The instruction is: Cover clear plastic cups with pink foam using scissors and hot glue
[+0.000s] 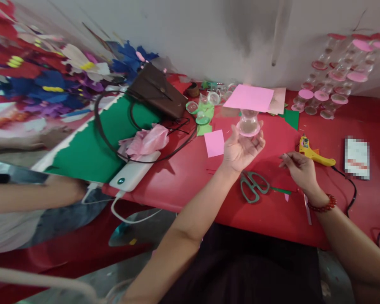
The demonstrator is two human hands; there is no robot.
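Note:
My left hand [242, 150] holds up a clear plastic cup piece [249, 122] with a round pink rim at its lower end. A square pink sheet [250, 97] lies flat across its top. To the right, my right hand [299, 169] is held over the red table, its thumb and fingertips pressed together; whatever may be between them is too small to name. A yellow glue gun [316, 157] lies just beyond it. Below my left hand, grey-green scissors [254, 185] rest on red paper. A smaller pink square [214, 143] lies to the left of that hand.
Stacked clear cups with pink discs [338, 76] stand at the back right, near a phone [356, 157]. A brown bag [160, 90], green board [114, 139] and white power bank [134, 171] are on the left. Another person's arm [34, 196] and felt flowers [53, 88] are farther left.

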